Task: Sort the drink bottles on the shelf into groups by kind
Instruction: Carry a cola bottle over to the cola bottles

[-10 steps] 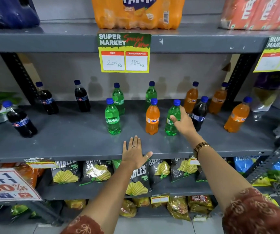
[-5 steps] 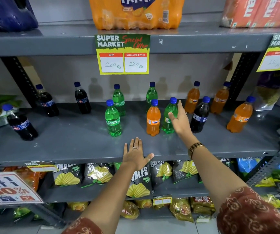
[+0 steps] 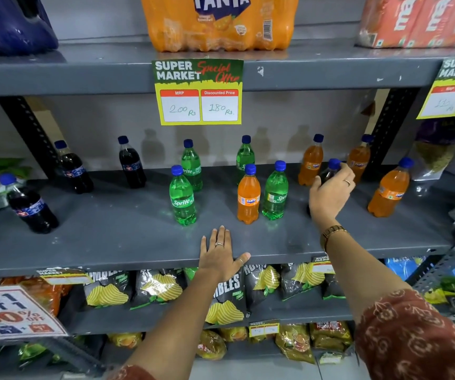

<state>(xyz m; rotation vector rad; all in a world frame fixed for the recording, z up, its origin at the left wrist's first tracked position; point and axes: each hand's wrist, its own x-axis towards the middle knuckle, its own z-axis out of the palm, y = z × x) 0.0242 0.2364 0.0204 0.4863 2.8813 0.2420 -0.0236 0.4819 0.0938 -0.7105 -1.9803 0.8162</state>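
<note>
- I am resting my left hand [image 3: 221,252] flat, fingers spread, on the near edge of the grey metal shelf [image 3: 111,229]; it is gripping nothing.
- I am wrapping my right hand [image 3: 330,193] around the dark cola bottle [image 3: 329,172], fingers curled closed on its shoulder below the blue cap; its label is hidden by the hand.
- Reading labels: the near green bottle [image 3: 182,198] is showing "Sprite"; the orange bottle [image 3: 249,196] at centre is showing "Fanta", standing just beside a second Sprite bottle [image 3: 275,193] on its right.
- Two more Sprite bottles [image 3: 192,165] are standing farther back; three more Fanta bottles [image 3: 391,189] are standing right and far right of the held cola.
- Three dark cola bottles [image 3: 30,205] are sitting on the left part of the shelf, well apart from the held one; their blue-red labels are too blurred to read.
- The yellow tag [image 3: 198,91] hanging from the upper shelf is reading "SUPER MARKET Special Offer, MRP 200 Rs, Discounted Price 180 Rs".
- An orange "FANTA" multipack [image 3: 218,23] is sitting above.
- Below, dark chip bags [image 3: 160,287] are lining the lower shelf; a sign [image 3: 15,314] at lower left is showing "GET 1, 50% OFF".
</note>
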